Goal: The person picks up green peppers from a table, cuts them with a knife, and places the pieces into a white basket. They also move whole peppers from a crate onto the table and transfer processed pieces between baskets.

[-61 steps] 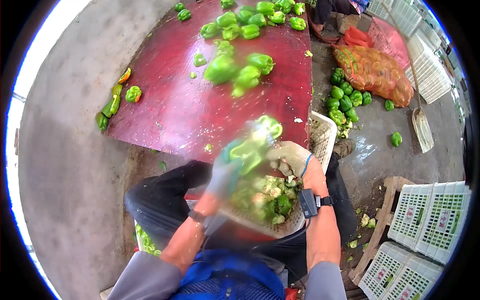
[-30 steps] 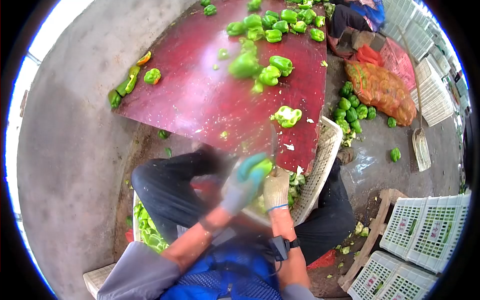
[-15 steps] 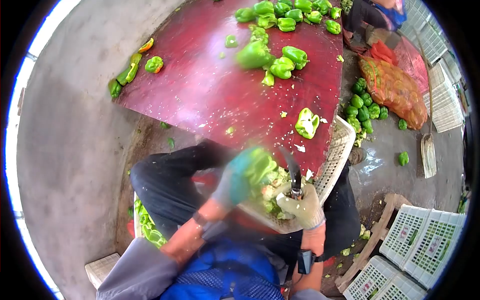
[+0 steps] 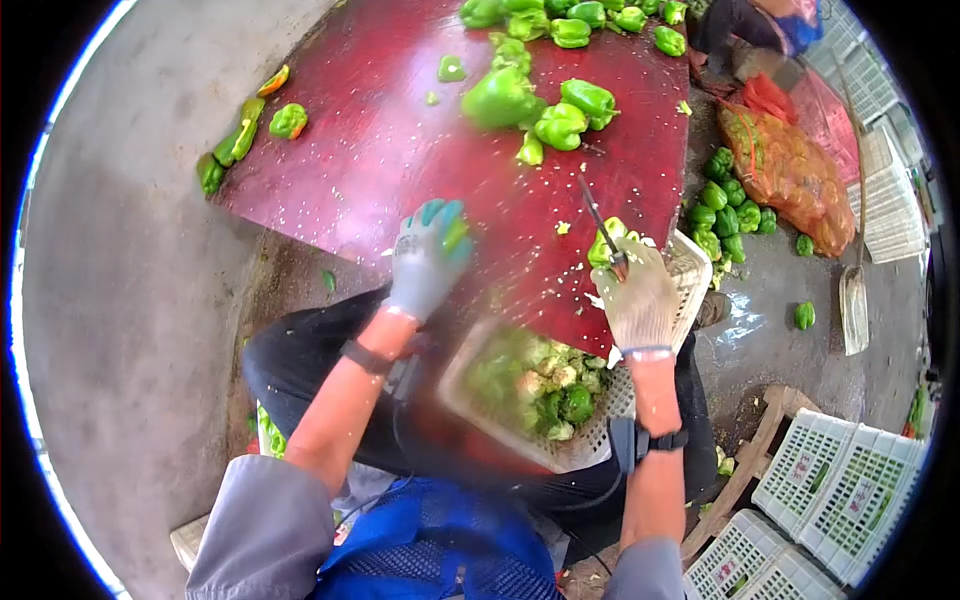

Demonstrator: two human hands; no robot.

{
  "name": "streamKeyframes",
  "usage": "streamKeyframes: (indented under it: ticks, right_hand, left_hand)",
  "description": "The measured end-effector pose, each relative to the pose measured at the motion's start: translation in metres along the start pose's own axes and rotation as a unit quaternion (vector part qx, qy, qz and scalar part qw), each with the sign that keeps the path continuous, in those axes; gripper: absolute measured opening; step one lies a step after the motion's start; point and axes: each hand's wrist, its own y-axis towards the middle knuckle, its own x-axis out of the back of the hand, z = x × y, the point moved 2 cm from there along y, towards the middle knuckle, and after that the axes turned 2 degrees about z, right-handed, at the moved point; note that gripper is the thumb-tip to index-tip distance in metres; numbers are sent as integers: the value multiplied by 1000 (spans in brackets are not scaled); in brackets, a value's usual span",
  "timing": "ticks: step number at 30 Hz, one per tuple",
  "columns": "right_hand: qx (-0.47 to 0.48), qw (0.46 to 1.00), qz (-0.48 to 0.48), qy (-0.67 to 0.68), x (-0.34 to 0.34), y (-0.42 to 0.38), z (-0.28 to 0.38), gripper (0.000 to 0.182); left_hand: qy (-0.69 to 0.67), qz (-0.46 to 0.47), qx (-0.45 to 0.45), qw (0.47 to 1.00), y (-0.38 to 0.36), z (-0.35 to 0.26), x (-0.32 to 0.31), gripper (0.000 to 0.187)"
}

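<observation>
My left hand, in a grey glove with teal fingertips, stretches out over the dark red board. It is blurred, and a small green patch shows at its thumb. My right hand, in a white glove, grips a knife whose blade points up and away. A cut green pepper lies on the board just beyond that hand. On my lap sits a white basket holding pepper cores and scraps.
Whole green peppers are heaped further up the board, with a few at its left edge. To the right are floor peppers, an orange mesh sack, a shovel, white crates and another person.
My left hand has gone from above the basket out over the board. My right hand has risen from the basket to the board's right edge with the knife.
</observation>
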Motion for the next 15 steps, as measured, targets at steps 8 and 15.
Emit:
streamKeyframes:
  ticks: [8, 15]
  right_hand:
    - [-59, 978, 107, 169, -12, 29, -13, 33]
    - [-196, 653, 130, 720, -1, -57, 17, 29]
  left_hand:
    - [-624, -37, 268, 733, -18, 4, 139, 60]
    - [-254, -156, 324, 898, -141, 63, 302, 58]
